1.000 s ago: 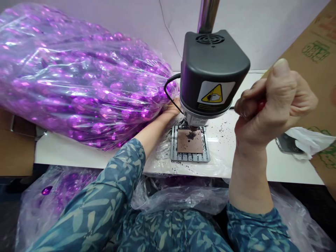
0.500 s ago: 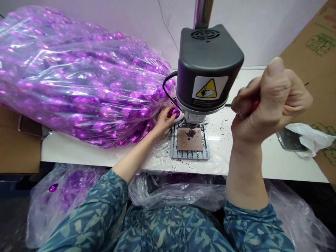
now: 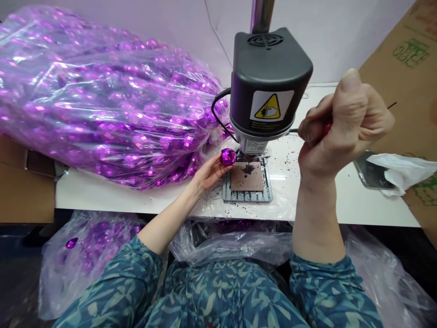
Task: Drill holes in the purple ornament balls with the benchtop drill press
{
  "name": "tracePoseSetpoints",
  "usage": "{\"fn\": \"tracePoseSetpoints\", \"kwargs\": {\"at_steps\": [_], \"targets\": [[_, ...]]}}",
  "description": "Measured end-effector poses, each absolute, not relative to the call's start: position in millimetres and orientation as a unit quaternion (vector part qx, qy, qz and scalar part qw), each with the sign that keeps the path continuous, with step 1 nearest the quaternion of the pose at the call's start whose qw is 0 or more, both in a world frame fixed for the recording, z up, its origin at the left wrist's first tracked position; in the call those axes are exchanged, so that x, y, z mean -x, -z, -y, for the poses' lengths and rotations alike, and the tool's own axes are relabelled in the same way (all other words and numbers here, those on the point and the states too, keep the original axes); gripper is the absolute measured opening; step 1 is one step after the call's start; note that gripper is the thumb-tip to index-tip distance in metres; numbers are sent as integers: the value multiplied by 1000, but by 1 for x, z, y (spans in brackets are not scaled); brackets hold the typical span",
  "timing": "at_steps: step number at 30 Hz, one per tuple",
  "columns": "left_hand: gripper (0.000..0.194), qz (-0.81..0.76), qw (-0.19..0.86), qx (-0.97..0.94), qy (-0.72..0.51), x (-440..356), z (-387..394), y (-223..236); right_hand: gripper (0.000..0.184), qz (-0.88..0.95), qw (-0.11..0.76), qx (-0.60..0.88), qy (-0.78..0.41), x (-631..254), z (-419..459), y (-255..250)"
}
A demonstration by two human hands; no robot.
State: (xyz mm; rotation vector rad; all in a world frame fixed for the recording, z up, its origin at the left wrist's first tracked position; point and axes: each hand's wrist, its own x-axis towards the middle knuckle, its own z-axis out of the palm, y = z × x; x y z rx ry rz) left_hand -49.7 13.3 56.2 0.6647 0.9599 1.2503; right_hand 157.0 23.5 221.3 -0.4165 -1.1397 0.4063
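Plainly, purple bauble in left hand

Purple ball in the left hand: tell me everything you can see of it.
The purple ball is rounded and faceted, with a shiny, mirror-like surface that looks like coated plastic and throws pinkish glints. The left hand holds it from its lower left, near the far left corner of the brown board. No damage shows on the visible side; the side turned away is hidden.

Close head-worn view; forward, downward
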Motion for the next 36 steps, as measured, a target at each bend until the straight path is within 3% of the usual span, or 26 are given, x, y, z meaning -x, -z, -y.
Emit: {"fn": "tracePoseSetpoints", "kwargs": {"at_steps": [7, 13, 23, 31, 36], "targets": [[28, -397, 687, -302, -528, 44, -8, -51, 44, 527, 806, 193, -190, -156, -22, -222], [73, -470, 570, -454, -497, 39, -2, -41, 43, 533, 804, 183, -188, -155, -21, -220], [68, -481, 532, -531, -452, 31, 3, -37, 62, 546, 784, 257, -144, -155, -17, -222], [67, -486, 499, -561, -449, 18, -3, -29, 61, 552, 770, 294, -123, -156, -19, -217], [60, -508, 392, -626, -443, 8, -1, -27, 58, 551, 778, 273, -130, -156, -17, -220]]}}
